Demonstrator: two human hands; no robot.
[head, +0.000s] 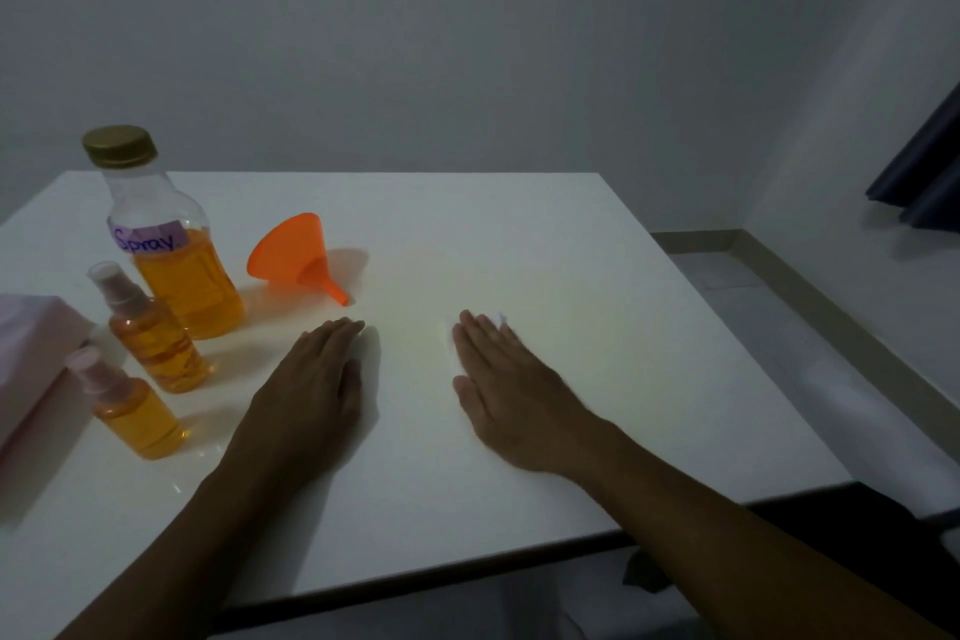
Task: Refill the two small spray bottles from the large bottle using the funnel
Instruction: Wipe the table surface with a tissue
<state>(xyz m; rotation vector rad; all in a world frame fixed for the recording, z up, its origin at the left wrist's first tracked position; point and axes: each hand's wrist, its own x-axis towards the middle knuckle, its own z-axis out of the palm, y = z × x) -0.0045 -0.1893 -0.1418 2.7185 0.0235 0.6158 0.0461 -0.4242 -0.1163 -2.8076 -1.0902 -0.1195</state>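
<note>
A large clear bottle (171, 250) with a gold cap and a purple "Spray" label stands at the table's left, about half full of orange liquid. In front of it stand two small spray bottles, one farther (150, 333) and one nearer (130, 408), both capped and holding orange liquid. An orange funnel (293, 257) lies on its side to the right of the large bottle. My left hand (311, 390) rests flat on the table, palm down, holding nothing. My right hand (506, 395) lies flat over a bit of white paper or tissue (501, 318) that peeks out at the fingertips.
A pink box (31, 359) sits at the left edge beside the small bottles. The white table (597, 276) ends at the right and front, with floor and a wall skirting beyond. A dark curtain (924, 172) hangs at the far right.
</note>
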